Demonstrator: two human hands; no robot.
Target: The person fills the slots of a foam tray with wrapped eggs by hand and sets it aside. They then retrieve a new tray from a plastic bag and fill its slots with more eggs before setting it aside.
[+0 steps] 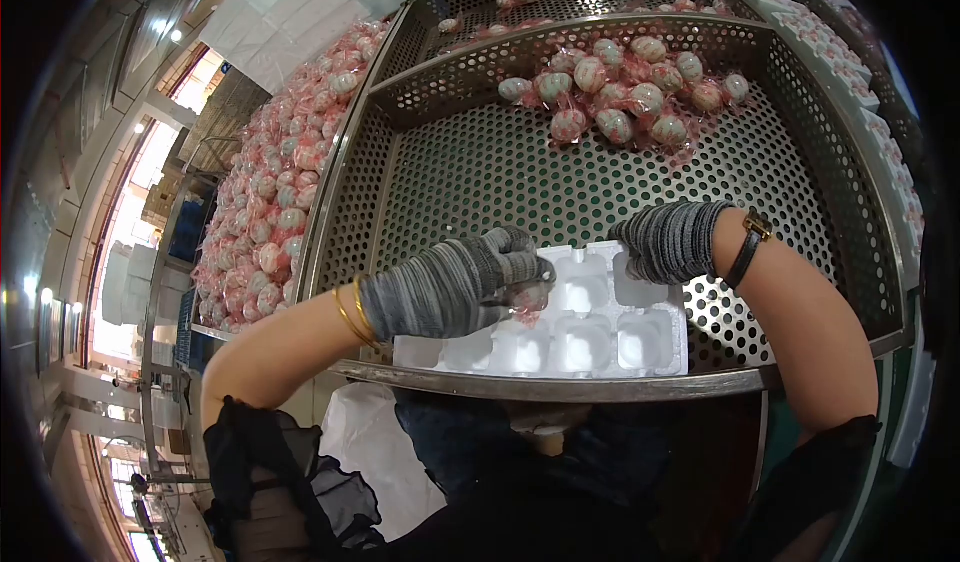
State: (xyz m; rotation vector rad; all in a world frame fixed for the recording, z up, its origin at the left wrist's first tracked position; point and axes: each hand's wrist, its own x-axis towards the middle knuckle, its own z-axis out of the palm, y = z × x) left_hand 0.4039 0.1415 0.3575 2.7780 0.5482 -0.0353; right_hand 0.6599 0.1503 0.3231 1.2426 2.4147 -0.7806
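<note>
A white foam tray (585, 347) with square compartments lies at the near edge of the perforated metal bin. My left hand (455, 280), in a grey striped knit glove, is closed above the tray's left part. Pinkish clear film of a wrapped egg (527, 308) shows under its fingers; most of the egg is hidden. My right hand (672, 242), gloved alike, curls its fingers over the tray's far right corner. The compartments in view hold no egg.
Wrapped eggs (615, 97) are heaped at the bin's far side. A large pile of wrapped eggs (275, 192) stands left of the bin, with clear plastic sheets (290, 17) behind. Filled white trays (830, 52) line the right side. Raised metal walls (335, 202) border the bin.
</note>
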